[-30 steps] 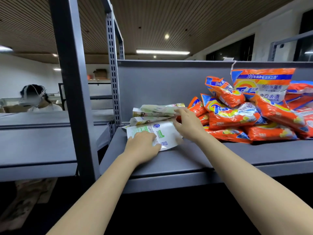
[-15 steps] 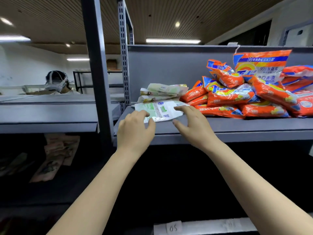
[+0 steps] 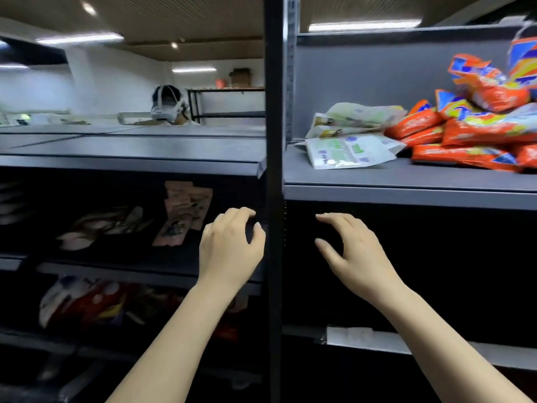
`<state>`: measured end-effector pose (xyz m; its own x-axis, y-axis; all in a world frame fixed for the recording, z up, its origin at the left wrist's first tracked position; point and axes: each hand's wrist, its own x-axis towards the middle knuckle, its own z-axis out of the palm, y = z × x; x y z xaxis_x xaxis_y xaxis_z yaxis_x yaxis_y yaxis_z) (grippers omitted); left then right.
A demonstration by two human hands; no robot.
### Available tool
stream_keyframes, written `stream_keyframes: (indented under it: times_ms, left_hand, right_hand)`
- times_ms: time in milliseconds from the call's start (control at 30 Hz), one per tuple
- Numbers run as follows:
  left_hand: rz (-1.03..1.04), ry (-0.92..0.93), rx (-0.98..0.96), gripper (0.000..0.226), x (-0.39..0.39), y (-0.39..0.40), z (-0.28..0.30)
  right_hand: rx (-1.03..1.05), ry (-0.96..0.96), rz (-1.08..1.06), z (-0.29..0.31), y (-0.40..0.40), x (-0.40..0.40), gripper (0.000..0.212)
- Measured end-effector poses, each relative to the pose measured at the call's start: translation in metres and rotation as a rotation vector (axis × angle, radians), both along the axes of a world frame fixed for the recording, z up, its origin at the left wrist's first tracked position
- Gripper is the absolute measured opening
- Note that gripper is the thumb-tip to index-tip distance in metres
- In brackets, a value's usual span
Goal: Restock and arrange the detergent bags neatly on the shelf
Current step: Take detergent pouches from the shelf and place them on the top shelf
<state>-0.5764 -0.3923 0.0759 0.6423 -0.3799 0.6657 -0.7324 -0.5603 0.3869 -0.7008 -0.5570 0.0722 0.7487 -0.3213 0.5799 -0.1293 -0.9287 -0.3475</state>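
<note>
- Both our hands hang empty below the shelf edge: the left hand has loosely curled fingers holding nothing, just left of the dark upright post, and the right hand is spread wide with fingers relaxed, just right of it.
- On that grey shelf, up and to the right, sits the heap of orange detergent bags, piled at mixed angles and running out of view on the right, with no common facing that we can make out.
- Left of the heap, touching it, lie the pale green-and-white bags: one flat near the shelf's front, its long axis running left to right and its printed face up, and two more stacked behind it against the back panel, also lengthways left to right.
- We judge the step in hand to be fetching more stock from the dark lower shelves, where loose packets lie on the left.
- To do it well, we should take each bag with both hands, lay it on the shelf with its long axis matching the others, and square the edges.
</note>
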Motion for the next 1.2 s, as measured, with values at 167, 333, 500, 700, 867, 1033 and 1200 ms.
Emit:
stream_keyframes:
  times_ms: [167, 333, 500, 700, 867, 1033, 1200]
  left_hand:
    - [0.077, 0.056, 0.055, 0.025, 0.039, 0.064, -0.025]
    - [0.125, 0.110, 0.136, 0.028, 0.087, 0.132, -0.046]
    - [0.158, 0.134, 0.194, 0.029, 0.146, 0.209, -0.057]
    - [0.200, 0.152, 0.276, 0.031, 0.215, 0.287, -0.067]
    - [0.225, 0.208, 0.319, 0.033, 0.258, 0.328, -0.080]
    - [0.253, 0.221, 0.344, 0.033, 0.297, 0.347, -0.091]
    - [0.259, 0.193, 0.333, 0.033, 0.343, 0.351, -0.095]
  right_hand:
    - [0.010, 0.062, 0.035, -0.028, 0.050, 0.036, 0.039]
    - [0.039, 0.138, 0.042, -0.050, 0.108, 0.084, 0.042]
    - [0.086, 0.192, 0.056, -0.063, 0.179, 0.145, 0.042]
    - [0.127, 0.236, 0.053, -0.070, 0.249, 0.210, 0.043]
    - [0.121, 0.301, 0.060, -0.076, 0.284, 0.252, 0.043]
    - [0.098, 0.368, 0.065, -0.084, 0.299, 0.293, 0.043]
    - [0.100, 0.383, 0.072, -0.092, 0.303, 0.341, 0.043]
